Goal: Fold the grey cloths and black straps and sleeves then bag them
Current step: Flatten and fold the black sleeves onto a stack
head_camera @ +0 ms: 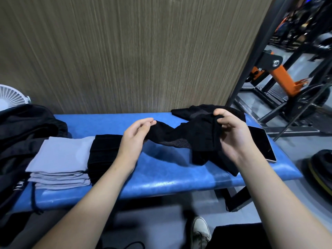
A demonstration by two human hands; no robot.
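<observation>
A black sleeve hangs stretched between both hands above the blue bench; the left hand pinches one end between thumb and curled fingertips, and the right hand grips the bunched other end, thumb on top and fingers curled under, with loose fabric drooping below its palm; just beyond the right fingers another black sleeve lies on the bench, and a tablet lies flat beside the right wrist; under the left forearm sit folded black straps, touching a stack of folded grey cloths further left; past those lies a black bag, a white fan behind it.
</observation>
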